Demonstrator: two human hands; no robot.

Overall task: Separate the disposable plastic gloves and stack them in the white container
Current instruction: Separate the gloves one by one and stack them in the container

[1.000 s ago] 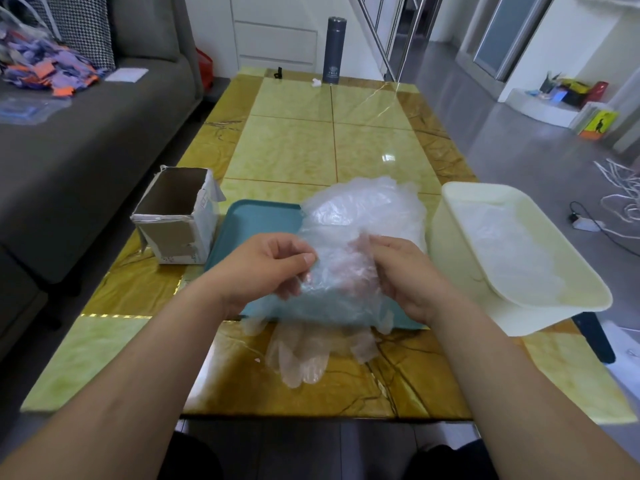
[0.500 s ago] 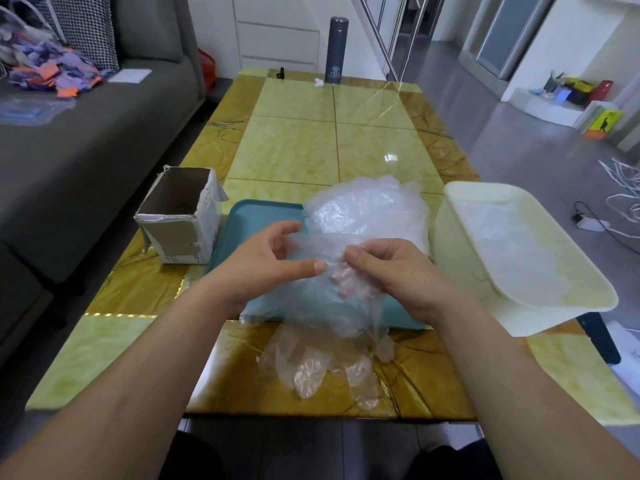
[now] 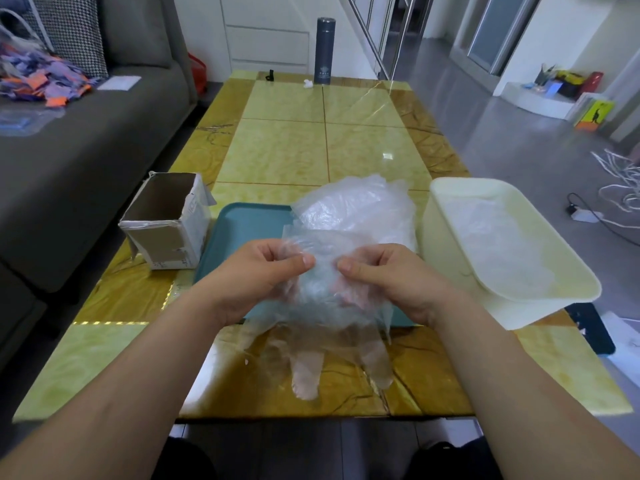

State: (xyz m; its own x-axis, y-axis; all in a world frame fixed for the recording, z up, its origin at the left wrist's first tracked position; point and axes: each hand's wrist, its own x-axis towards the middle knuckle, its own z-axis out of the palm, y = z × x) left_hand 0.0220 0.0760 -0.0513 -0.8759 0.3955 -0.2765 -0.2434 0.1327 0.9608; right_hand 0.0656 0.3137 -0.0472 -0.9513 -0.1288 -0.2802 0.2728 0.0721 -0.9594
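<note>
Together, left hand [image 3: 256, 271] and right hand [image 3: 391, 275] pinch the glove [image 3: 322, 306] between thumbs and fingers.

Both bare forearms reach forward from the lower corners and angle in toward each other. The left forearm [image 3: 131, 375] and the right forearm [image 3: 519, 393] bring the hands nearly together at the middle. The left hand [image 3: 263, 271] is curled, its thumb lying flat and pointing right. The right hand [image 3: 388, 275] mirrors it, its thumb pointing left. The two thumb tips sit just apart. Each hand pinches the top of the same clear plastic glove [image 3: 322, 299], knuckles up and wrists level.
</note>
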